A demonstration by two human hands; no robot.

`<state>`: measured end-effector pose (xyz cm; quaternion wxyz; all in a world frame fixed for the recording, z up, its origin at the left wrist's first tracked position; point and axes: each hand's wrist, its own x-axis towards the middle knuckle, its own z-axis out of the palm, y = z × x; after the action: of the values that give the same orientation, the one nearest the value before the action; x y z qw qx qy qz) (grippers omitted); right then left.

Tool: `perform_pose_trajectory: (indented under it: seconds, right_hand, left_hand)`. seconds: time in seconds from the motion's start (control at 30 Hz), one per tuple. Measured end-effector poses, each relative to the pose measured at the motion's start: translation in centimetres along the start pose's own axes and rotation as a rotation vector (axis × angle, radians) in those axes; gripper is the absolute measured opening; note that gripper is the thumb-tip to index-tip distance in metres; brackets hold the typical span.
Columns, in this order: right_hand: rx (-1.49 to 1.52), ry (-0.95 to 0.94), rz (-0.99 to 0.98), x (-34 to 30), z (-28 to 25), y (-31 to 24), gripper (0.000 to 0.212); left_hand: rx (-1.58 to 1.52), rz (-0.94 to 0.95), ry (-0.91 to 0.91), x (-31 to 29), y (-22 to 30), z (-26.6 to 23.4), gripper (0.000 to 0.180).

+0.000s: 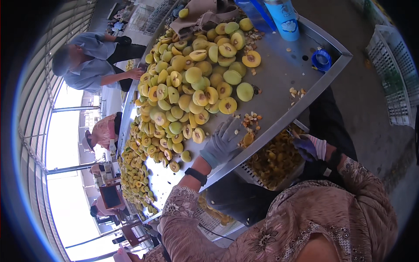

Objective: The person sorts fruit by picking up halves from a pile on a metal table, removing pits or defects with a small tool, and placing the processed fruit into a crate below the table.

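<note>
My left hand, in a grey glove, lies with fingers stretched out over the metal table near its front edge. Just past its fingertips is a small heap of fruit stones and kernels. Beyond it spreads a big pile of yellow-green stone fruit, some whole and many cut in half. My right hand, in a purple glove with a striped cuff, hangs below the table edge beside a crate of fruit pieces. Its fingers are curled; what they hold, if anything, cannot be made out.
At the table's far right stand a blue cup and a blue lid. A brown cloth lies behind the pile. White crates stand on the floor at right. Across the table a person in a blue shirt reaches toward the fruit.
</note>
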<state>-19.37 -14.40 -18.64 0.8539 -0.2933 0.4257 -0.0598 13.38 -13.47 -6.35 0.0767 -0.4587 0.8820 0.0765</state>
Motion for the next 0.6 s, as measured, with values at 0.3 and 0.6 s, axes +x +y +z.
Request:
perform_pose_trajectory:
  seconds: [0.3, 0.6]
  right_hand:
    - [-0.059, -0.025, 0.003, 0.0, -0.1, -0.7, 0.027]
    - [-0.017, -0.046, 0.028, 0.7, -0.3, -0.7, 0.033]
  left_hand:
    - [-0.015, 0.403, 0.152, 7.5, -0.4, 3.1, 0.045]
    - [-0.009, 0.228, 0.222, 18.1, 2.7, 0.7, 0.042]
